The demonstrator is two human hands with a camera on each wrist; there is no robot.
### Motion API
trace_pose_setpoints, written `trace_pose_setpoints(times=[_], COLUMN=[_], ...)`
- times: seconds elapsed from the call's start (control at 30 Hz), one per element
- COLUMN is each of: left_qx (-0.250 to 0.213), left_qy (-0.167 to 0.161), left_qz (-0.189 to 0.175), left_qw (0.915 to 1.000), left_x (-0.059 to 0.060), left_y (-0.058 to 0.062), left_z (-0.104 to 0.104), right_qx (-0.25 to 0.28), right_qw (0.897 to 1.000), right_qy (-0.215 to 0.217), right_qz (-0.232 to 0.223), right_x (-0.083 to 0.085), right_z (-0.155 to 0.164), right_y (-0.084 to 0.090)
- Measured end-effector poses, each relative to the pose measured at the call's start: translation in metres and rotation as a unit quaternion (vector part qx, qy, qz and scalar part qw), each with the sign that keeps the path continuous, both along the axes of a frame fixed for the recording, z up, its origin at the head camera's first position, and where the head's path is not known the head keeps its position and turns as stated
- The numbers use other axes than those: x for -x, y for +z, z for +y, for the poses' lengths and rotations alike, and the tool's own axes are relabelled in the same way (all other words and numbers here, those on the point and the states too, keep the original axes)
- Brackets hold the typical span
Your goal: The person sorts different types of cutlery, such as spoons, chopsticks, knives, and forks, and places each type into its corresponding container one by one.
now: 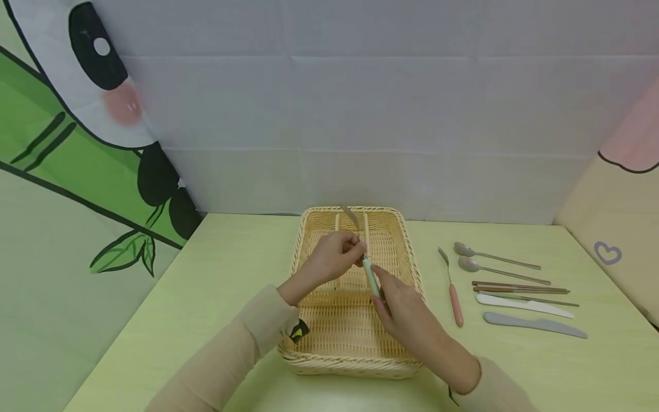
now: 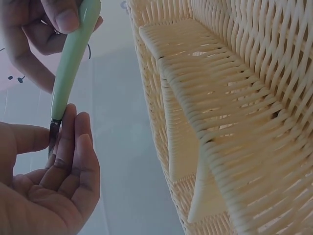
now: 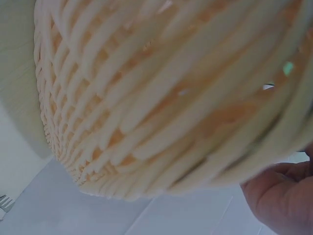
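Above the middle of the wicker basket [image 1: 355,337], the left hand [image 1: 334,257] and the right hand [image 1: 407,317] share one fork [image 1: 362,252] with a pale green handle. The left hand pinches it at the metal neck, just where the handle ends; the left wrist view shows those fingers [image 2: 73,147] curled against the steel. The right hand grips the lower part of the green handle between thumb and fingers. The fork hangs over the narrow centre compartment, tines towards the basket's far wall, tilted rather than flat.

To finish this step well, the fork probably wants lining up parallel with the two woven dividers [image 1: 365,234] before it is lowered, so the tines do not catch in the weave. One hand should likely let go first while the other guides it down.

On the worktop [image 1: 206,297] to the right of the basket lie a pink-handled fork [image 1: 452,289], two spoons [image 1: 494,263], chopsticks [image 1: 520,288], a white knife [image 1: 522,305] and a grey knife [image 1: 535,325], well apart from the hands. A white cloth backdrop stands behind, with a panda print on the left.
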State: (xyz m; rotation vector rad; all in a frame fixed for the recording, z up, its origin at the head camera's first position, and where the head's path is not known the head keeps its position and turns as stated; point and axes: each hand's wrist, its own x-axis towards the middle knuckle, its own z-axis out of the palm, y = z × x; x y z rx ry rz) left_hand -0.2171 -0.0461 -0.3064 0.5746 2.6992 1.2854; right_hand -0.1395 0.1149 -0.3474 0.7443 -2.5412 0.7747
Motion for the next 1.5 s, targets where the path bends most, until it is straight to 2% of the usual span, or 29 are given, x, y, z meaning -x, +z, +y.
trace_pose_setpoints(times=[0.13,0.2,0.43,0.63,0.73,1.0,1.27,1.5], left_qx=[0.001,0.004,0.021,0.034,0.04,0.097,0.144,0.193], left_qy=[0.001,0.012,0.038,0.058,0.07,0.09,0.082,0.081], left_qz=[0.016,0.02,0.047,0.075,0.089,0.129,0.131,0.081], left_qw=[0.9999,0.9997,0.9979,0.9949,0.9928,0.9828,0.9774,0.9746], left_x=[0.004,0.006,0.013,0.019,0.023,0.027,0.03,0.036], left_y=[0.001,0.002,0.01,0.012,0.011,0.009,0.006,0.001], left_z=[-0.005,-0.01,-0.031,-0.049,-0.055,-0.063,-0.064,-0.061], right_qx=[-0.002,-0.001,0.001,0.0,-0.008,-0.011,-0.014,-0.034], right_qw=[1.0,1.0,1.0,0.999,0.997,0.993,0.988,0.982], right_qy=[-0.008,-0.015,-0.028,-0.053,-0.075,-0.11,-0.144,-0.166], right_qz=[-0.019,-0.024,-0.002,-0.009,-0.022,-0.049,-0.054,-0.084], right_x=[-0.001,-0.001,0.002,0.004,0.004,0.007,0.012,0.016], right_z=[0.002,0.003,0.015,0.028,0.035,0.058,0.081,0.094], right_y=[0.002,0.003,0.001,0.001,0.002,0.0,-0.008,-0.013])
